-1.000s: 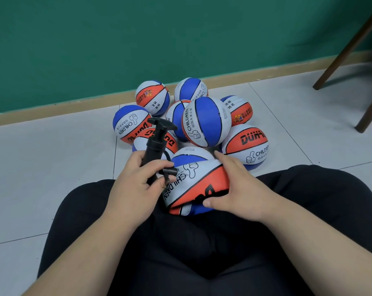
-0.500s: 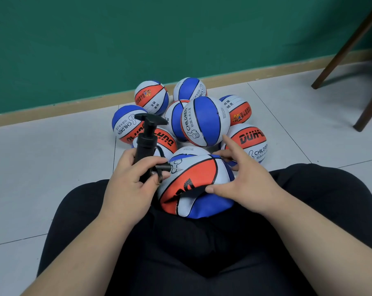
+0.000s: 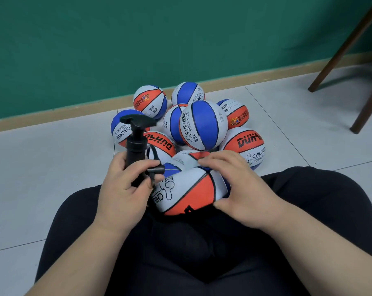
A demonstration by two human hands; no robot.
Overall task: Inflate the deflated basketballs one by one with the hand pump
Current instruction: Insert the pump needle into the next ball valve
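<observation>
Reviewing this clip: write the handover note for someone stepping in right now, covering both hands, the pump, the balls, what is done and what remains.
Left hand: closed around the barrel of the black plastic hand pump, held upright, handle on top.
Right hand: gripping the limp red, white and blue deflated basketball in the lap.
Pump nozzle sits at the ball's left edge; whether the needle is in the valve cannot be seen.
Done: the pile of round basketballs on the grey tiled floor looks inflated.
Left: seat the needle, pump this ball; other flat ones cannot be ruled out.
</observation>
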